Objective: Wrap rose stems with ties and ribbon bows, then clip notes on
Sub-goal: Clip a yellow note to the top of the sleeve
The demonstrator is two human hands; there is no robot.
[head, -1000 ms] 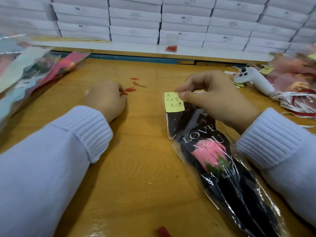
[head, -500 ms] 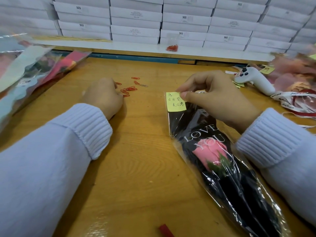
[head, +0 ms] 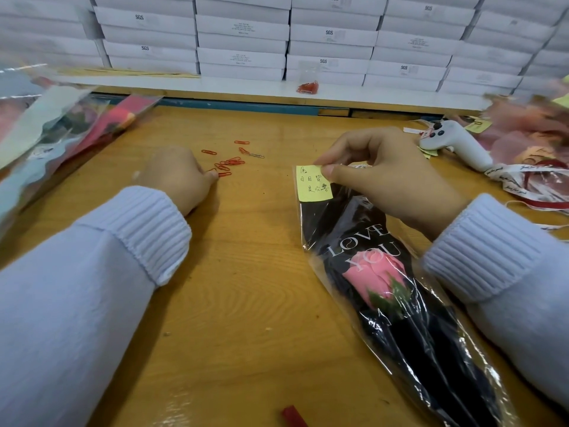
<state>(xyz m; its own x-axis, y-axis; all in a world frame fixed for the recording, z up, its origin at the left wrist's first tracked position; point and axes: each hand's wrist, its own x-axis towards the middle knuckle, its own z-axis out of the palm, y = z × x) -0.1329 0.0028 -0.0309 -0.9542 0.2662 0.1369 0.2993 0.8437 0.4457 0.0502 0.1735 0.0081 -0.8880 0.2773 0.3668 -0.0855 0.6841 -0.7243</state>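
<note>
- Right hand [head: 391,180]: palm down, fingers curled, thumb and forefinger pinching yellow note [head: 312,184] against top edge of rose sleeve [head: 378,282].
- Left hand [head: 178,177]: loose fist, knuckles up, fingertips at red clips [head: 229,163]; whether one is held, cannot tell.
- Rose sleeve: right of tabletop [head: 246,303] centre, stem toward near right corner.

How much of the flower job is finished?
Done: the pink rose is already in its clear sleeve. In hand: the right hand pins the yellow note to the sleeve's top, while the left hand reaches the red paper clips. Left: clipping the note on.
</note>
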